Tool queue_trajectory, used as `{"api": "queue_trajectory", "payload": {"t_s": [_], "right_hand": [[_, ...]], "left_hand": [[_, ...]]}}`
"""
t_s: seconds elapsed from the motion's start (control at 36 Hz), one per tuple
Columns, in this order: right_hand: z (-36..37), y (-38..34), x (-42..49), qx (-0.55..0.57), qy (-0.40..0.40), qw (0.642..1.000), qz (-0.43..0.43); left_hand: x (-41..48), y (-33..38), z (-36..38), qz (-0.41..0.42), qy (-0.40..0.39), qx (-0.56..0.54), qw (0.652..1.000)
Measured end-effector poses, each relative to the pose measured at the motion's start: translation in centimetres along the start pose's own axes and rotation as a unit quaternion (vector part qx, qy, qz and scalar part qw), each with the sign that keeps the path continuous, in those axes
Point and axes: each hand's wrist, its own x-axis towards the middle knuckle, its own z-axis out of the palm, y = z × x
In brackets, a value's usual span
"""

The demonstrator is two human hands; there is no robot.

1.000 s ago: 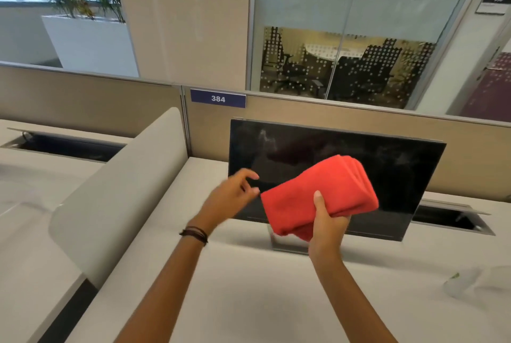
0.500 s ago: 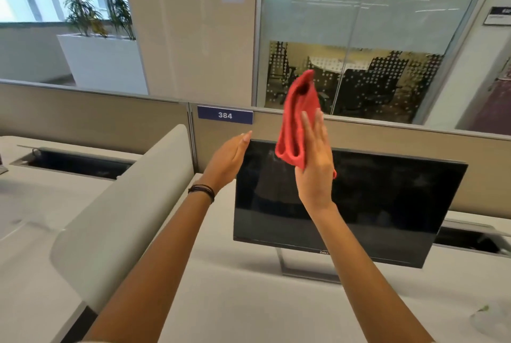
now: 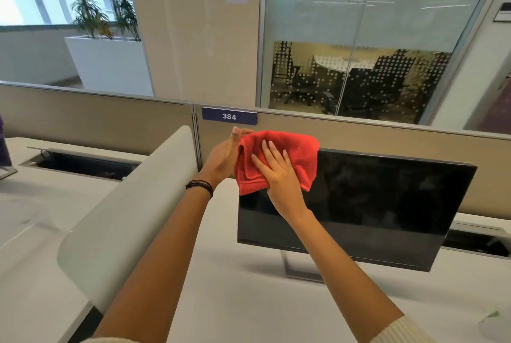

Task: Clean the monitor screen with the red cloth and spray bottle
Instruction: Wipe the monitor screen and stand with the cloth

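Observation:
A dark monitor (image 3: 373,204) stands on a metal foot on the white desk (image 3: 235,301). The red cloth (image 3: 301,154) is spread over the screen's top-left corner. My right hand (image 3: 279,174) lies flat on it, fingers spread, pressing it to the glass. My left hand (image 3: 221,157) braces the monitor's left edge at that corner, fingertips reaching over the cloth's upper edge. At the lower right frame edge is a blurred, translucent object with a green bit (image 3: 495,320), possibly the spray bottle.
A curved grey divider (image 3: 132,204) runs along the desk's left side. A beige partition (image 3: 96,116) with a "384" label stands behind the monitor. Open cable slots (image 3: 80,163) are set in the desks, one right of the monitor (image 3: 475,243).
My right hand has gone from holding the bunched cloth in front of the screen to laying it flat on the top-left corner. My left hand has moved up to the monitor's edge.

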Motion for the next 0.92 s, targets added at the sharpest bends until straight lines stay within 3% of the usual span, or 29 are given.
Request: {"api": "queue_trajectory", "payload": {"t_s": [0.17,0.39,0.64,0.75,0.92], "right_hand": [[0.7,0.4,-1.3,-0.03,-0.045,0.998,-0.046],[1.0,0.5,-2.3,-0.054,-0.084,0.993,-0.062],[-0.4,-0.1,-1.0,-0.036,0.036,0.999,0.02],[0.7,-0.5,-0.6,-0.02,0.0,1.0,-0.004],[2.6,0.4,-2.1,-0.059,-0.101,0.992,-0.054]], "left_hand": [[0.0,-0.2,0.1,0.04,-0.017,0.046,0.998],[-0.1,-0.4,0.5,0.029,-0.012,0.089,0.996],[-0.6,0.9,0.6,0.007,-0.017,0.089,0.996],[-0.2,0.5,0.7,-0.009,0.002,0.085,0.996],[-0.2,0.2,1.0,0.04,0.003,0.133,0.99]]}}
